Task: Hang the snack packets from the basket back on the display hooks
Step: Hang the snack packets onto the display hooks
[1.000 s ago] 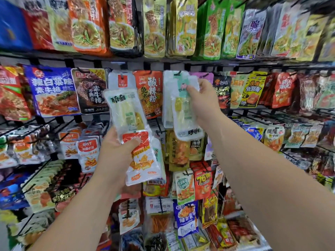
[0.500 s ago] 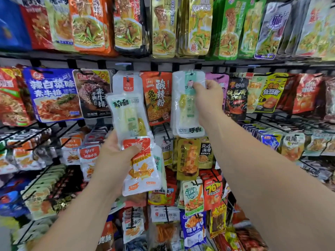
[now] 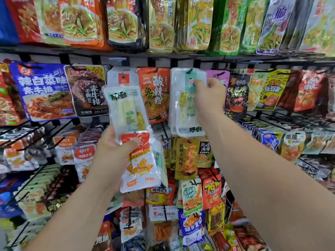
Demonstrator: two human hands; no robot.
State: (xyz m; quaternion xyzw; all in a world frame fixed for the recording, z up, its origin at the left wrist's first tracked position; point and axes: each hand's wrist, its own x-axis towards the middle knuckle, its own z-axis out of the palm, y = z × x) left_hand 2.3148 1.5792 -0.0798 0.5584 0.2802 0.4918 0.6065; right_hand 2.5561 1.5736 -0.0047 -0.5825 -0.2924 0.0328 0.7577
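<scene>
Clear plastic snack packet with a mint-green strip (image 3: pixel 183 109) now hangs with its punched hole over the black wire hook (image 3: pixel 190 70); a second ago I held it just short of the tip. My right hand (image 3: pixel 208 98) still pinches the strip, so it is hung but not released. My left hand (image 3: pixel 116 151) grips a clear packet of pale yellow sticks (image 3: pixel 125 107) and an orange-and-white pouch (image 3: pixel 139 163), both waiting. Alongside, an orange bag (image 3: pixel 154 95) reads 酸辣粉; a red pouch (image 3: pixel 212 187) shows 76.
</scene>
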